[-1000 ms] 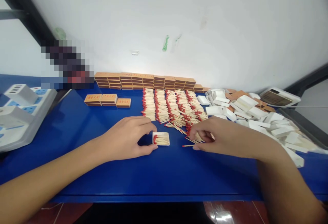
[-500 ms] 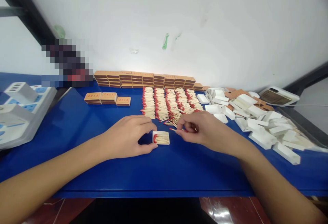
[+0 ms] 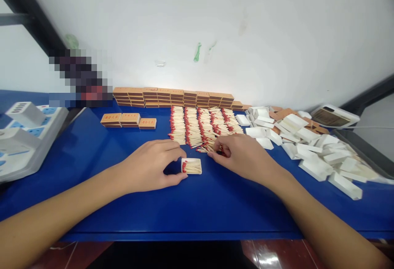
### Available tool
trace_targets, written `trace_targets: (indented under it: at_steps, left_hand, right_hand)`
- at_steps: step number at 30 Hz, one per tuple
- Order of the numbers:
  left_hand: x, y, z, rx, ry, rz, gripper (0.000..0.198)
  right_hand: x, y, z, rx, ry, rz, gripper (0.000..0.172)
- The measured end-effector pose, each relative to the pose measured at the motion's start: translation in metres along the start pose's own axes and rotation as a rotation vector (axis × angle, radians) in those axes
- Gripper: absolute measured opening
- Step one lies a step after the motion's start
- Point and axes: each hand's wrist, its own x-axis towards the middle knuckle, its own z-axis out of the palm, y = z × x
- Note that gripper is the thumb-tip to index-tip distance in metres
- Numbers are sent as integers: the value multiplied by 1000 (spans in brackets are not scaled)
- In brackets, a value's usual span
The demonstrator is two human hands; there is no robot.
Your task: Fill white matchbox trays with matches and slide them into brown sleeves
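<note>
A small white matchbox tray [image 3: 197,160], partly filled with red-headed matches, lies on the blue table. My left hand [image 3: 156,164] grips its left end between thumb and forefinger. My right hand [image 3: 238,152] is closed in a pinch at the front edge of the loose matches [image 3: 193,127], its fingertips on matches there; how many they hold is hidden. Those matches lie in several rough columns, heads mostly to the left.
Closed orange matchboxes [image 3: 177,95] are stacked along the wall, with 3 more [image 3: 130,118] nearer on the left. White empty trays [image 3: 314,150] are heaped at right beside a phone-like device [image 3: 335,115]. A power strip [image 3: 49,133] stands at far left.
My right hand has shifted slightly to the left, up against the front of the match pile; the single match seen jutting from its fingers no longer stands out. My left hand still grips the tray.
</note>
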Motion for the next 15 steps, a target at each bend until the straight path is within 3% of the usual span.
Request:
trace_targets:
  at_steps: [8, 15]
  left_hand:
    - [0, -1, -1, 3, -17, -9, 22]
    - [2, -2, 0, -15, -23, -28, 22]
  right_hand:
    - [2, 1, 11, -6, -44, -68, 22]
    - [1, 6, 1, 109, 47, -57, 31]
